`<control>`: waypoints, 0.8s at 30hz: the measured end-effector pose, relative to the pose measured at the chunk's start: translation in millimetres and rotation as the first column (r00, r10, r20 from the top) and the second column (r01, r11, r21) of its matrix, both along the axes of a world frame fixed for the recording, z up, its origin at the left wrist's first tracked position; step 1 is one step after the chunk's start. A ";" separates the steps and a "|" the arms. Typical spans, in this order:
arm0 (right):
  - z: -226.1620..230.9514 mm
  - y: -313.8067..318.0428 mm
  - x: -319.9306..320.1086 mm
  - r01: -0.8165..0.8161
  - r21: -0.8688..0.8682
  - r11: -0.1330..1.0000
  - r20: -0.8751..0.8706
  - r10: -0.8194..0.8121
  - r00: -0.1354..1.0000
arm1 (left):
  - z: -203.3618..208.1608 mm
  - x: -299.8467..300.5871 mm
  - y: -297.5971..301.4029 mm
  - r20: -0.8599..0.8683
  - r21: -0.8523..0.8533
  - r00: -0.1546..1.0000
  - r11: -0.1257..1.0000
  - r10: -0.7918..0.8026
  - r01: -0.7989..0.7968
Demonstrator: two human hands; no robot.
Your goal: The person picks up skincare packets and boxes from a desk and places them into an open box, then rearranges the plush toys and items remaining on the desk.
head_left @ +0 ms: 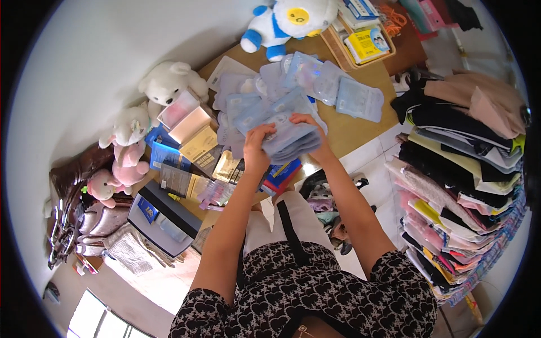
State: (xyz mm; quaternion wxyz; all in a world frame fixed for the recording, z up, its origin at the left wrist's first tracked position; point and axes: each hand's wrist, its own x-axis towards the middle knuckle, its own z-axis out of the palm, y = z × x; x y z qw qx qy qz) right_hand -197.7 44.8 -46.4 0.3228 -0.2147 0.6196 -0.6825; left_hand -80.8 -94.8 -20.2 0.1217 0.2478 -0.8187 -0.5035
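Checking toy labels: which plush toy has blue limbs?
The toy at the table's far edge: white with blue arms and feet; the others are all white or pink.

My left hand [256, 147] and right hand [311, 130] cover the near edge of the pouch stack [290, 141], so I can't count the pouches in it. What lies inside the loose pouches [315, 81] on the desk [349, 132] is too blurred to tell. The far blue toy [284, 22] is cut off at the picture's top edge, and so is the tray [360, 42] on its far side. The boxes [194, 138] on the left partly hide one another. On the right, the clothes pile [462, 169] runs into the dark rim. The bag [73, 186] at far left is too dim to make out.
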 end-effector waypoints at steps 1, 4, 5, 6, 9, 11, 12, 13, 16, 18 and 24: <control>-3.1 -2.7 0.1 -0.013 -0.003 1.000 0.003 0.013 1.000 | -1.9 1.1 -3.4 0.003 -0.003 1.000 1.000 0.013 -0.013; -14.8 -7.7 -0.6 0.035 0.078 0.996 -0.273 -0.013 0.962 | -5.8 -2.1 -4.7 -0.087 0.046 0.996 0.999 -0.019 0.023; -9.9 -11.9 2.5 0.015 0.070 0.997 -0.265 0.004 0.964 | -1.8 -0.6 -6.0 -0.078 0.037 0.997 0.999 0.001 0.002; -3.6 -14.3 6.4 0.037 0.088 0.995 -0.181 -0.021 0.983 | 2.9 1.8 -7.5 -0.068 0.115 0.997 0.993 0.039 -0.031; 35.1 -23.6 21.6 0.001 0.233 0.973 0.102 -0.026 0.994 | 31.1 20.3 -13.5 0.079 0.134 0.989 0.981 0.128 -0.138; 62.0 -35.3 33.8 -0.077 0.342 0.937 0.285 -0.026 0.958 | 42.8 41.0 -17.0 0.190 0.260 0.971 0.946 0.144 -0.191; 71.3 -42.7 41.3 -0.105 0.304 0.947 0.216 0.039 0.976 | 49.2 54.0 -17.0 0.088 0.363 0.969 0.899 0.229 -0.245; 80.5 -49.8 49.4 -0.136 0.266 0.954 0.140 0.102 0.985 | 51.6 71.2 -18.2 0.182 0.552 0.951 0.775 0.249 -0.308; 102.2 -79.6 84.0 -0.320 0.311 0.895 0.044 0.323 0.946 | 49.1 131.6 -22.9 0.079 0.722 0.879 0.580 0.471 -0.376; 93.8 -93.8 111.7 -0.395 0.335 0.855 -0.125 0.456 0.881 | 53.6 168.1 -28.4 0.159 0.797 0.806 0.407 0.570 -0.445; 109.9 -163.0 208.8 -0.665 0.305 0.682 -0.052 0.709 0.703 | 80.3 284.4 -59.3 0.040 0.873 0.528 0.228 0.848 -0.432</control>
